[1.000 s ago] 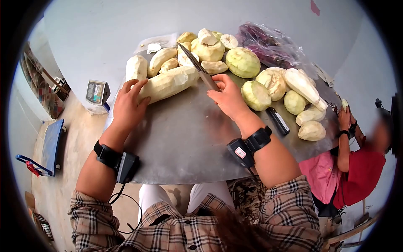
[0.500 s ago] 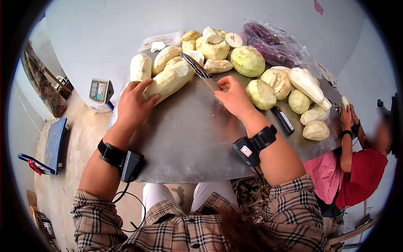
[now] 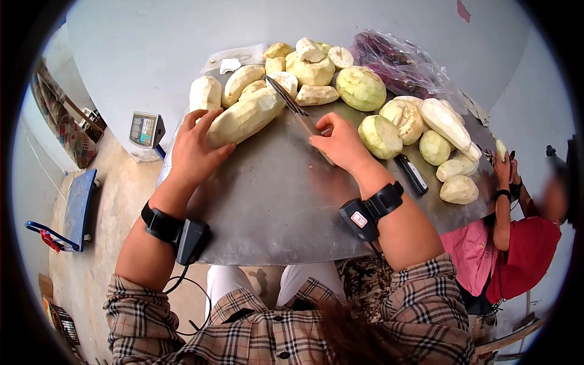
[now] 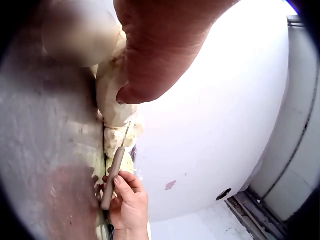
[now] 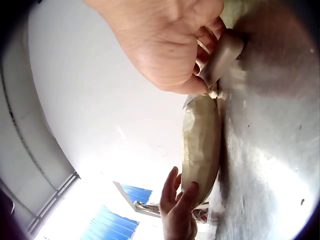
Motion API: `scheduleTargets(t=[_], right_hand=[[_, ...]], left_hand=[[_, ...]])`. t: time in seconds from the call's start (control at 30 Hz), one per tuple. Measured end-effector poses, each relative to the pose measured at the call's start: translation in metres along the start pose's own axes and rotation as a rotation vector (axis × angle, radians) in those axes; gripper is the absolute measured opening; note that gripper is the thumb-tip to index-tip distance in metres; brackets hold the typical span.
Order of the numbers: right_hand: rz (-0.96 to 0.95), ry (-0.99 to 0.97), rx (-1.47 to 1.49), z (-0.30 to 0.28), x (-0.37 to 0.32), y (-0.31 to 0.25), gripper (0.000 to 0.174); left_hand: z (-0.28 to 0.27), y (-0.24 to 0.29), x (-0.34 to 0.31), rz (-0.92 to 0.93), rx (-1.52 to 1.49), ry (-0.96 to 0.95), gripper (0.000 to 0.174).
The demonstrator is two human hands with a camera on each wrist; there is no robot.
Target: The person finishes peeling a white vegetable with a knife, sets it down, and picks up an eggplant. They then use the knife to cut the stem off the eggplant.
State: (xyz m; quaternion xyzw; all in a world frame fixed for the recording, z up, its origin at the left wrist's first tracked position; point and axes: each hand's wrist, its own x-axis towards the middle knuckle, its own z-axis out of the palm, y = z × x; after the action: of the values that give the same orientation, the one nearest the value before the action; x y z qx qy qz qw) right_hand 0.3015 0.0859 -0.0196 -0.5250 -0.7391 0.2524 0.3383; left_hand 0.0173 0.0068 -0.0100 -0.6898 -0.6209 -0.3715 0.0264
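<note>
A long peeled pale vegetable [image 3: 246, 118] lies slantwise on the metal table [image 3: 261, 201]. My left hand [image 3: 198, 149] grips its near end, thumb on one side and fingers on the other. My right hand [image 3: 344, 143] holds a knife by its brown handle [image 4: 114, 175], between thumb and fingers. The dark blade [image 3: 283, 96] points up and left, beside the vegetable's far end. In the right wrist view the same vegetable [image 5: 200, 145] stretches between both hands.
Peeled pieces [image 3: 310, 70] are heaped at the back, with more at the right [image 3: 441, 121]. A black-handled tool [image 3: 412, 175] lies near my right wrist. Purple vegetables in clear plastic [image 3: 395, 61] sit behind. A person in red [image 3: 523, 261] is at the right; a scale [image 3: 146, 130] stands left.
Against the earlier frames, the knife handle shows longer below my right hand. The vegetable's far end has tilted slightly, and the whole view has shifted a little.
</note>
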Motion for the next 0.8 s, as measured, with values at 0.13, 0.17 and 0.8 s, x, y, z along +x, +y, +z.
scheduleTargets(t=[0.13,0.17,0.8], right_hand=[[0.014,-0.021,-0.064,-0.004,-0.004,-0.007,0.036],[0.001,-0.021,-0.073,-0.003,-0.004,-0.007,0.036],[-0.027,0.096,0.016,0.003,0.004,0.010,0.032]], left_hand=[[0.000,-0.002,0.000,0.030,-0.014,-0.010,0.066],[-0.001,0.000,0.000,0.030,-0.025,-0.009,0.065],[-0.003,0.005,0.001,-0.021,0.059,-0.062,0.053]])
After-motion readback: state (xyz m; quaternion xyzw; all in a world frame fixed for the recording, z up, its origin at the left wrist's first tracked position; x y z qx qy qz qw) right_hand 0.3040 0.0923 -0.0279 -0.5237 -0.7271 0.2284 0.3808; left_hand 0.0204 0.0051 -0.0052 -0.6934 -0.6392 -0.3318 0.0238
